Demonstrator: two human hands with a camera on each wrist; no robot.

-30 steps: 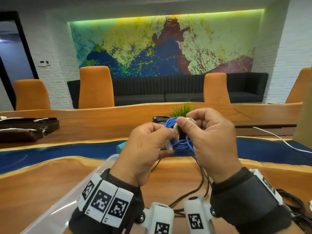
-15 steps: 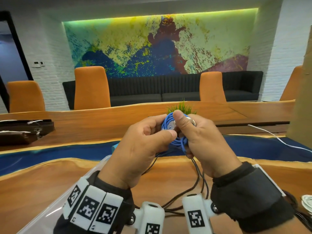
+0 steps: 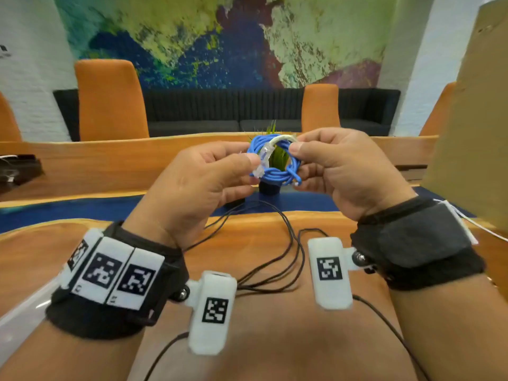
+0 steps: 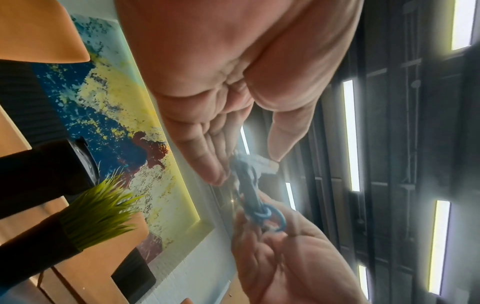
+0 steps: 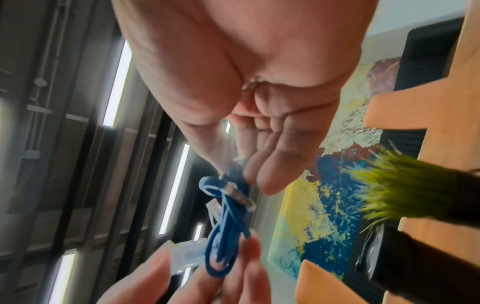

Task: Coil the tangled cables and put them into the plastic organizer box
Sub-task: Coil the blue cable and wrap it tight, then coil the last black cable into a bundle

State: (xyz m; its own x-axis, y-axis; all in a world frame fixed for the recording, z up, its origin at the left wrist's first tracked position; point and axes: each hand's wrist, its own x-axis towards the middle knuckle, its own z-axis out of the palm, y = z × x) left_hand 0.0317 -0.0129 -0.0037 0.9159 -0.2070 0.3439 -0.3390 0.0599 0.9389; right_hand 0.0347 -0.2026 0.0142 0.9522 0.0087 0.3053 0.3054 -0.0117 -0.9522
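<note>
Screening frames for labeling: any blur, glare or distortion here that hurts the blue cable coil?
Head view: wide-angle bending at the edges, slight softness, but the blue cable coil reads clearly between the left hand and right hand. Left wrist: ceiling lights bloom, hazing the coil. Right wrist: motion blur on the potted grass plant and near fingertips.

The blue network cable point(image 3: 275, 166) is wound into a small ring of several loops, held upright in the air above the desk point(image 3: 261, 243) — pinched on each side. Its clear plug point(image 3: 262, 160) hangs across the coil's front. Thin black cables point(image 3: 286, 254) trail loosely across the desk below — uncoiled.
</note>
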